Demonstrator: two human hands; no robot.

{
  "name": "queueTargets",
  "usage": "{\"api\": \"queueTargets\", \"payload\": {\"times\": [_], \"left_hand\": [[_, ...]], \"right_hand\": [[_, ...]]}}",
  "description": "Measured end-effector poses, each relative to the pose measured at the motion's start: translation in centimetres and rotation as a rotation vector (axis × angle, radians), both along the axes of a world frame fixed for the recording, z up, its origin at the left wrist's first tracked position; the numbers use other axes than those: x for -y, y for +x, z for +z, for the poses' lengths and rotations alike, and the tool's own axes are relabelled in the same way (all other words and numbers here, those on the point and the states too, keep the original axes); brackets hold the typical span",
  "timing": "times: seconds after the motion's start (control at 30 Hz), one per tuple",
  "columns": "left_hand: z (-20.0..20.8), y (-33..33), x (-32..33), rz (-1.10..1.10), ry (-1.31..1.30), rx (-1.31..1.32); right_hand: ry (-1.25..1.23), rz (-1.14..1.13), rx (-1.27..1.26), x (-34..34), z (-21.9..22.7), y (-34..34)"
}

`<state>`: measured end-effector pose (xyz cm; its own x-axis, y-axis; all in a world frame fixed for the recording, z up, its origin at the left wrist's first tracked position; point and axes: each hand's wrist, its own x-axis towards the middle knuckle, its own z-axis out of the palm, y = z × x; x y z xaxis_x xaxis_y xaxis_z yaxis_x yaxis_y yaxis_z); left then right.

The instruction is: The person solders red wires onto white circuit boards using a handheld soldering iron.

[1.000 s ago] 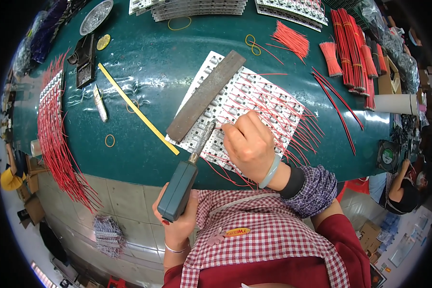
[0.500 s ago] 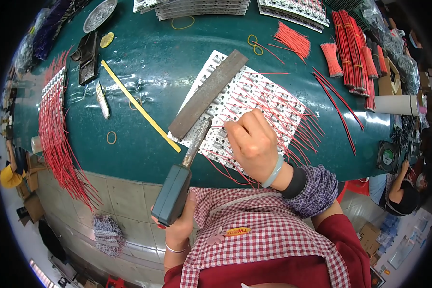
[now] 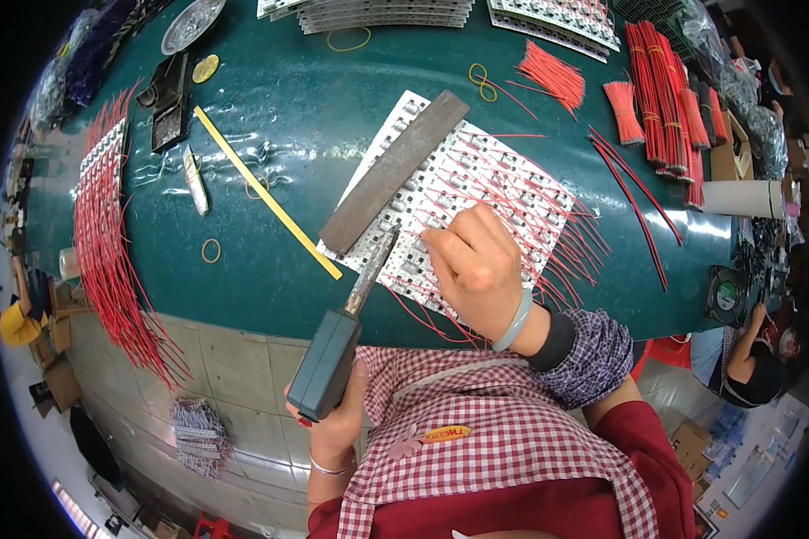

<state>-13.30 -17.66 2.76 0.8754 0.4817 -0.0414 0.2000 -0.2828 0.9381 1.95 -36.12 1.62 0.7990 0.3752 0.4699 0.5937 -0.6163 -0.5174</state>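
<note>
While my left hand [image 3: 344,415] grips the dark green handle of a soldering iron [image 3: 325,364] just off the near edge of the counter [image 3: 243,310], my right hand [image 3: 478,260] is over a white circuit board panel [image 3: 415,208], thumb and forefinger pinched on the end of a red wire [image 3: 412,233]. The panel lies askew by the middle of the counter's near edge, one corner pointing toward me. The iron's metal barrel slants up across that edge, its tip just beside my right fingertips; I can't tell whether it touches the panel. A flat, dark bar [image 3: 394,175] lies across the panel's left part, and more red wires fan off its right side.

Left of the panel I have a yellow strip [image 3: 268,193] lying aslant, then a pale, pointed tool [image 3: 195,182] and a black tray [image 3: 170,106]. Along the counter's left edge, a second wired panel [image 3: 106,166] lets its red strands droop past the near edge. Stacked boards [image 3: 386,16] sit at the far edge, bundles of red wire [image 3: 661,99] toward the far right corner, and a white roll [image 3: 742,198] at the right edge.
</note>
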Motion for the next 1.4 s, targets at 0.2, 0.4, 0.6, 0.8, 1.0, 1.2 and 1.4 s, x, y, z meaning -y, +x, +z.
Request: {"api": "queueTargets", "payload": {"times": [0.2,0.4,0.6,0.8,1.0,1.2,1.4], "left_hand": [[-0.9,-1.2,-0.8,-0.136,-0.054,-0.053],[-1.2,-1.1,-0.7,-0.12,-0.061,-0.1],[-0.6,-0.6,-0.2,-0.029,-0.111,-0.113],[-1.7,-2.4,-0.7,-0.113,-0.022,0.02],[-0.8,-1.2,0.0,-0.037,-0.205,0.037],[-2.5,-1.9,-0.2,0.036,-0.238,0.018],[-2.2,-1.0,-0.3,0.013,-0.252,-0.05]], "right_hand": [[0.006,0.007,-0.014,0.1,-0.1,0.1],[0.001,0.006,-0.014,0.0,-0.2,0.1],[-0.016,0.008,-0.007,0.0,-0.2,0.2],[-0.009,0.012,-0.005,-0.1,-0.2,0.4],[-0.037,0.008,-0.022,0.4,0.1,0.5],[0.032,0.052,-0.143,3.2,2.8,2.0],[-0.328,-0.238,0.075,10.5,1.3,12.4]]}}
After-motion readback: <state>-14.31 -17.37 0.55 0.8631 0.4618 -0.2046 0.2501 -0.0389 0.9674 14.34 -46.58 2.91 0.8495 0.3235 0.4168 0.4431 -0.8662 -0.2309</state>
